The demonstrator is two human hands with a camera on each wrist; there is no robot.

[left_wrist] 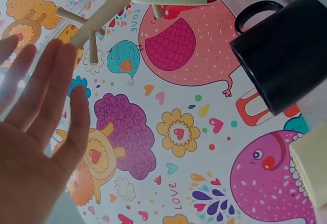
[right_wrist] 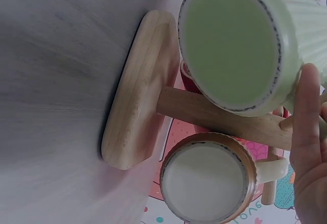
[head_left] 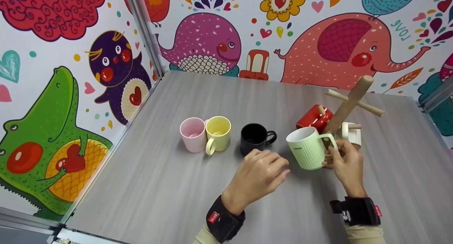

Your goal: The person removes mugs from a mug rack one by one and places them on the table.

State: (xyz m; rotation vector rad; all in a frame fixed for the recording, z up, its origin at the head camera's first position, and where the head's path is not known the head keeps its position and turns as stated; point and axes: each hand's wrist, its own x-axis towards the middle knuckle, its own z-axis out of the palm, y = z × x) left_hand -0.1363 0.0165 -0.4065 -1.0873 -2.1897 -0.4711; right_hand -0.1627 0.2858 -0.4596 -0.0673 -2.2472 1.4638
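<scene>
My right hand (head_left: 348,162) grips the handle of a light green ribbed mug (head_left: 306,148), with fingers and thumb at the handle. The mug is held off the table, its mouth up and tilted, in front of a wooden mug tree (head_left: 348,104). In the right wrist view the green mug's underside (right_wrist: 230,45) overlaps the tree's post (right_wrist: 219,114). A red mug (head_left: 315,116) and a white mug (head_left: 354,134) hang on the tree's pegs. My left hand (head_left: 256,175) holds nothing, its fingers (left_wrist: 64,76) loosely extended, just in front of a black mug (head_left: 253,138).
Left of the black mug, a pink mug (head_left: 194,136) and a yellow mug (head_left: 217,132) stand side by side on the grey table (head_left: 148,180). Bare upper pegs (head_left: 371,109) stick out from the tree. Printed wall panels (head_left: 212,42) border the table at the back and left.
</scene>
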